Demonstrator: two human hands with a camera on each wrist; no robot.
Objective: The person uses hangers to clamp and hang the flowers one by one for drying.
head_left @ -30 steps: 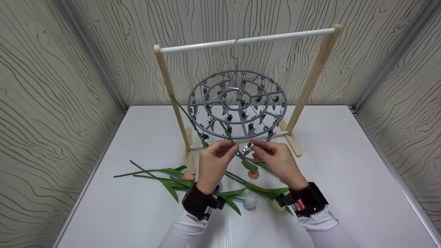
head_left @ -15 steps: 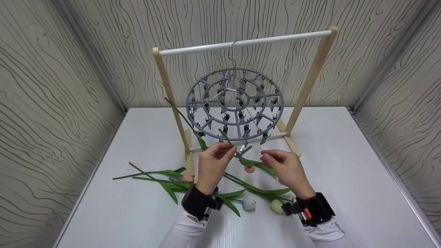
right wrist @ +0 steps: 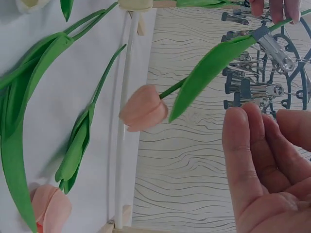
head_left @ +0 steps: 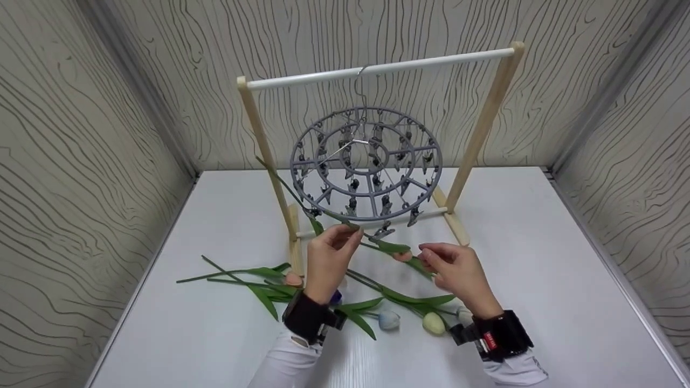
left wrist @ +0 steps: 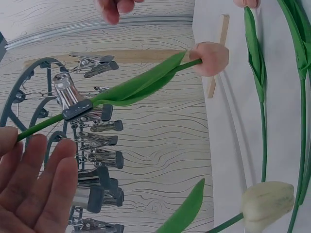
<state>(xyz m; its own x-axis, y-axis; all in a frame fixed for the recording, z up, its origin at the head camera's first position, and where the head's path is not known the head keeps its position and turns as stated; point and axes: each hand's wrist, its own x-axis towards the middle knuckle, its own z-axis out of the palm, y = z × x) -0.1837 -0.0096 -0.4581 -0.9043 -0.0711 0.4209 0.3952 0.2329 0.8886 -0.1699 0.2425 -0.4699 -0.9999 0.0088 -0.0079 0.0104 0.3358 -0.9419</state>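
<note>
Pinching a pink tulip [left wrist: 138, 86] by the stem in the left hand [head_left: 330, 258], between thumb and fingertip; holding nothing in the right hand [head_left: 455, 272], with fingers loosely bent, near the bloom but apart from it.

Count as done, by the look of it: pink tulip caught in a clip [left wrist: 77, 109] at the near rim of the hanger [head_left: 372, 219], gripped just below the leaf, tilted with bloom to the right and lower; judge only the left hand's release as lacking there.

Count as probably done too: cream tulip [left wrist: 267, 206], seemingly clipped at the near left rim, with stem leaning up to the left; cannot see its bloom from the head, for the left hand in front.

Count as left: another pink tulip [head_left: 294, 278] lying to the left on the table [head_left: 539, 242]; blue tulip [head_left: 389, 320] and green tulip [head_left: 433, 323] lying near; more besides, partly hidden, so no sure count; nothing made out in the other clips [left wrist: 90, 198]; judge as early work.
</note>
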